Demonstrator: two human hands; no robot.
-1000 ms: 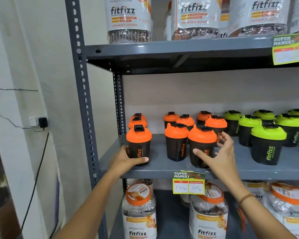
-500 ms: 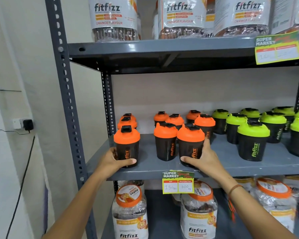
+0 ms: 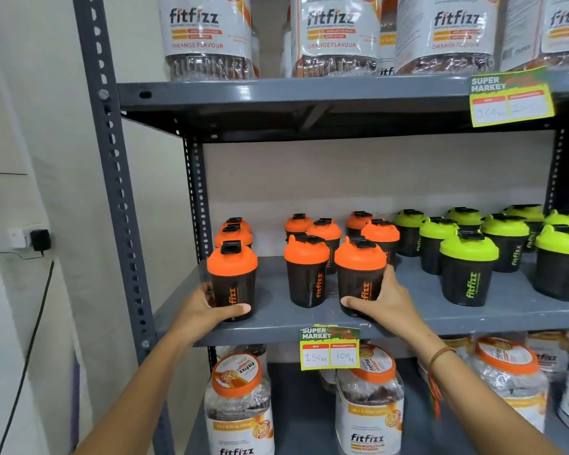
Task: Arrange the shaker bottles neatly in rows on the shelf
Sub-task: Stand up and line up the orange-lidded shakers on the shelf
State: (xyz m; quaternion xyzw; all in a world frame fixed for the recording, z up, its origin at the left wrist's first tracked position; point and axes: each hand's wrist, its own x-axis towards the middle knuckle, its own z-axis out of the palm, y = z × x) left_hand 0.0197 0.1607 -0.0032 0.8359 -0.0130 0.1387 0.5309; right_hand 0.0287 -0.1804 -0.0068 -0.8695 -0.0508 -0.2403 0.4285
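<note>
1. On the middle shelf point(image 3: 276, 326), front edge: three orange-lidded shaker bottles stand upright in the front row. Left hand point(image 3: 207, 307) wraps the base of the leftmost bottle point(image 3: 232, 280), thumb across the front, fingers curled behind. Right hand point(image 3: 383, 302) cups the base of the third bottle point(image 3: 360, 277), thumb in front, fingers round the far side.
2. Both grips are low on the bodies, bottles seated on the shelf. Judged as a sliding hold, for nudging along the row rather than lifting.
3. Middle front bottle point(image 3: 306, 274) stands untouched, just beside the right-hand one and well apart from the left one. The uneven gap is likely what is being corrected.
4. Behind: more orange-lidded bottles point(image 3: 324, 229) in rough files running to the back. The left file sits close to the rear upright.
5. Right of these, green-lidded bottles point(image 3: 468, 267) stand loosely staggered, not yet squared up.
6. Shelf is grey painted metal on a slotted post point(image 3: 112, 178); a price tag point(image 3: 329, 348) is clipped to its lip.
7. Large fitfizz jars point(image 3: 207, 31) fill the shelves above and below. A pale wall at left carries a plugged socket point(image 3: 30, 239).
</note>
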